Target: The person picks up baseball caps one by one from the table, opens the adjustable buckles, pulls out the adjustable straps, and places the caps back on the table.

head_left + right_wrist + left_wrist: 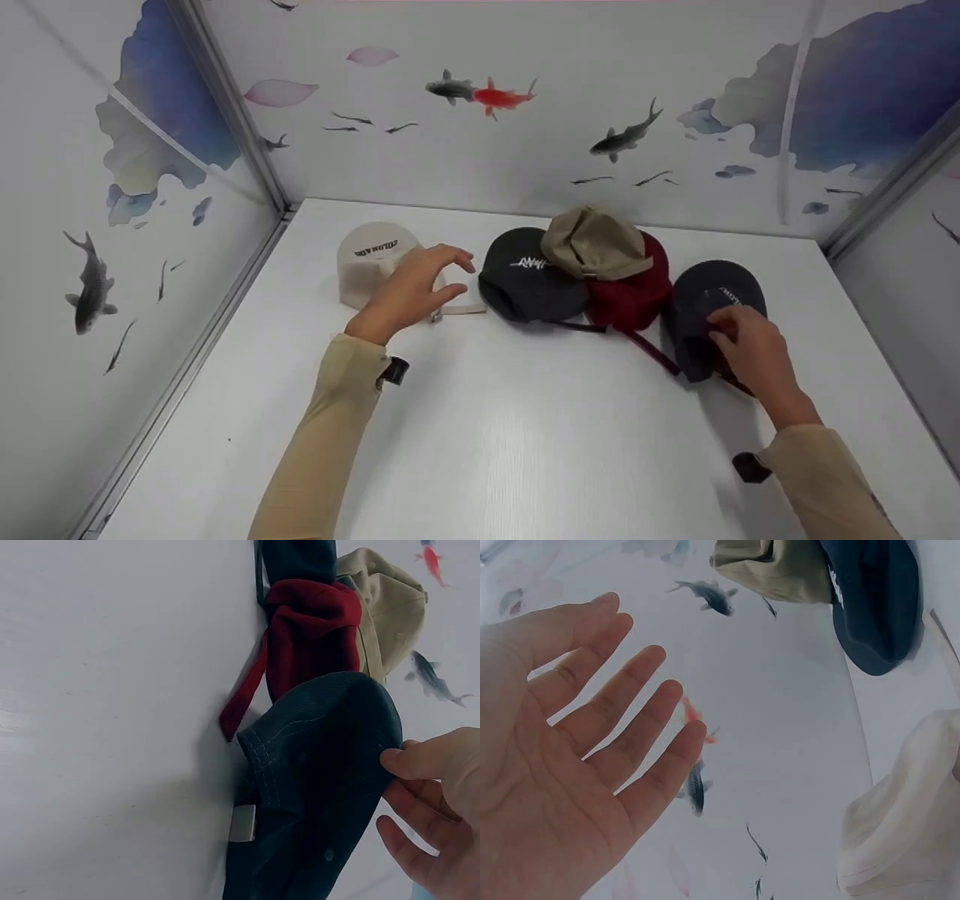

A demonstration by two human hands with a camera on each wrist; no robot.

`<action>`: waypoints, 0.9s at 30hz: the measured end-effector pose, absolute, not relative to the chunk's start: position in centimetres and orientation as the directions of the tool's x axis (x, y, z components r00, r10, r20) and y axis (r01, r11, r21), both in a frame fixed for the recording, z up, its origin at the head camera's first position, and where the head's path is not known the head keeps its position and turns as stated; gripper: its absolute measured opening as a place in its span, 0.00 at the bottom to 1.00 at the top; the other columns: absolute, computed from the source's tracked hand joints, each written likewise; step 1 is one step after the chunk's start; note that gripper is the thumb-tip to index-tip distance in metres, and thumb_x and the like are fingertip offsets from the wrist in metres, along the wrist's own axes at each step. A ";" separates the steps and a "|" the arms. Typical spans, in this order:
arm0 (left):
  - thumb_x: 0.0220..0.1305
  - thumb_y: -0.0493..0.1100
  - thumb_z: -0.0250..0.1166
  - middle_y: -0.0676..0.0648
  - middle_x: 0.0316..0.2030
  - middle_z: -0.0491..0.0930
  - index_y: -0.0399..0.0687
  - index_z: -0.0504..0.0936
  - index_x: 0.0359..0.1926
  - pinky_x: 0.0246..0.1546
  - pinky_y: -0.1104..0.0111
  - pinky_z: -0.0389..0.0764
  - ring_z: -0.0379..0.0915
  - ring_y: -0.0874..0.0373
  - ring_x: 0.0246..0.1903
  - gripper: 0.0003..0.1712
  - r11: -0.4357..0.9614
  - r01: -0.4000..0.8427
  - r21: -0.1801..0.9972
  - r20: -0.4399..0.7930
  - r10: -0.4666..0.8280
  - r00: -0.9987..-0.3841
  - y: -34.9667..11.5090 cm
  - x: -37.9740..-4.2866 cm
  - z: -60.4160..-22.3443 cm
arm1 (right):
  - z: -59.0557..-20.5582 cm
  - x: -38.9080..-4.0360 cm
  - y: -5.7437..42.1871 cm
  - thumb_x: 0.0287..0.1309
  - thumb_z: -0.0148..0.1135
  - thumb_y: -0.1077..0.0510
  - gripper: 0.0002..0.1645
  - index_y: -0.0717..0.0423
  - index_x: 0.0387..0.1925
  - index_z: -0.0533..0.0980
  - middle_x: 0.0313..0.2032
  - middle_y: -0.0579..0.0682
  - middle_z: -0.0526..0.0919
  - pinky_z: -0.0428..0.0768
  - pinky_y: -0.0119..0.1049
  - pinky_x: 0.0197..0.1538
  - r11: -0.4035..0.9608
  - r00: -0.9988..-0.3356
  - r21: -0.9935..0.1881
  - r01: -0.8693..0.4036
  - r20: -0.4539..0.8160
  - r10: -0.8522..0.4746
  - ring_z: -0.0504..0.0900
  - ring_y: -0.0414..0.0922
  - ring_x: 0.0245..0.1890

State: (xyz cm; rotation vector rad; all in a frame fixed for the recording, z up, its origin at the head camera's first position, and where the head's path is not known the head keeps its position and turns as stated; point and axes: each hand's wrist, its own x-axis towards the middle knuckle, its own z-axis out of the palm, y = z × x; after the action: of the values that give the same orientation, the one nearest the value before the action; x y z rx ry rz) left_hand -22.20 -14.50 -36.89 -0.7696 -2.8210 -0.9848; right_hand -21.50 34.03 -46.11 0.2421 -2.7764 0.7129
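At the right end of the row, my right hand pinches the edge of a dark navy cap between thumb and fingers. The right wrist view shows the dark inside of that navy cap and a small metal buckle on its strap. My left hand hovers by a cream cap with dark lettering, fingers spread and holding nothing. In the left wrist view its palm and extended fingers are in plain sight. The hand hides part of the cream cap in the head view.
Mid-table, a black cap with white lettering leans against a red cap. A khaki cap lies over both. The black and red straps trail forward on the white table. White panels with painted fish enclose the back and sides.
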 end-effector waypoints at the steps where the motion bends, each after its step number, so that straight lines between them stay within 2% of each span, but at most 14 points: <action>1: 0.70 0.40 0.63 0.45 0.64 0.76 0.44 0.79 0.53 0.70 0.56 0.67 0.68 0.49 0.68 0.13 0.665 0.482 0.571 0.214 0.446 -0.869 -14.3 -22.1 -36.9 | -45.9 -21.5 34.0 0.59 0.65 0.70 0.12 0.63 0.45 0.79 0.39 0.61 0.81 0.73 0.35 0.38 0.866 -0.949 -0.446 -0.225 0.302 -0.091 0.79 0.54 0.38; 7: 0.69 0.40 0.64 0.45 0.61 0.77 0.44 0.78 0.53 0.70 0.59 0.69 0.70 0.52 0.66 0.13 0.622 0.532 0.574 0.229 0.502 -0.834 -12.7 -21.9 -37.0 | -44.5 -21.5 33.7 0.58 0.66 0.71 0.12 0.63 0.44 0.80 0.39 0.62 0.82 0.67 0.21 0.37 0.853 -0.928 -0.460 -0.247 0.366 -0.072 0.79 0.53 0.38; 9: 0.69 0.40 0.64 0.46 0.61 0.77 0.45 0.79 0.53 0.69 0.60 0.69 0.71 0.52 0.66 0.14 0.613 0.545 0.573 0.232 0.516 -0.825 -12.2 -21.8 -37.2 | -44.0 -21.5 33.4 0.58 0.66 0.70 0.12 0.63 0.44 0.80 0.40 0.62 0.82 0.65 0.17 0.37 0.848 -0.921 -0.466 -0.253 0.385 -0.063 0.79 0.50 0.38; 12: 0.69 0.40 0.64 0.46 0.61 0.78 0.45 0.79 0.54 0.69 0.61 0.70 0.71 0.52 0.65 0.14 0.598 0.559 0.574 0.229 0.538 -0.811 -11.4 -21.9 -37.6 | -43.3 -21.4 33.1 0.58 0.67 0.69 0.11 0.62 0.44 0.81 0.41 0.61 0.83 0.64 0.14 0.38 0.843 -0.915 -0.474 -0.255 0.400 -0.051 0.76 0.35 0.37; 15: 0.68 0.40 0.64 0.45 0.61 0.78 0.44 0.79 0.54 0.68 0.61 0.70 0.71 0.52 0.65 0.15 0.576 0.566 0.589 0.220 0.560 -0.799 -10.5 -22.0 -38.1 | -42.4 -21.1 32.7 0.59 0.67 0.68 0.11 0.62 0.44 0.81 0.41 0.61 0.84 0.64 0.11 0.39 0.837 -0.915 -0.486 -0.252 0.402 -0.042 0.68 0.19 0.36; 17: 0.68 0.40 0.65 0.45 0.60 0.78 0.44 0.79 0.54 0.68 0.61 0.71 0.71 0.52 0.65 0.15 0.565 0.566 0.600 0.212 0.570 -0.794 -10.0 -22.0 -38.6 | -41.8 -20.9 32.4 0.60 0.67 0.68 0.11 0.62 0.45 0.81 0.42 0.61 0.84 0.64 0.10 0.41 0.828 -0.917 -0.501 -0.252 0.397 -0.039 0.65 0.13 0.36; 27: 0.68 0.40 0.65 0.45 0.58 0.79 0.44 0.78 0.55 0.64 0.59 0.74 0.74 0.49 0.61 0.16 0.531 0.541 0.652 0.166 0.596 -0.786 -8.2 -22.0 -40.4 | -38.3 -19.7 30.6 0.62 0.66 0.64 0.11 0.65 0.46 0.81 0.42 0.63 0.85 0.67 0.06 0.43 0.769 -0.929 -0.587 -0.254 0.369 -0.025 0.69 0.12 0.36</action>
State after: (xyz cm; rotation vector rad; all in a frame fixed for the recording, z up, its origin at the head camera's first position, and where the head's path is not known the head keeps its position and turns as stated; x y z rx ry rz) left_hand -21.99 -8.22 -40.36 -1.0467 -2.8155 -1.1553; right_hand -19.74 30.63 -38.27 0.2140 -2.6231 0.9403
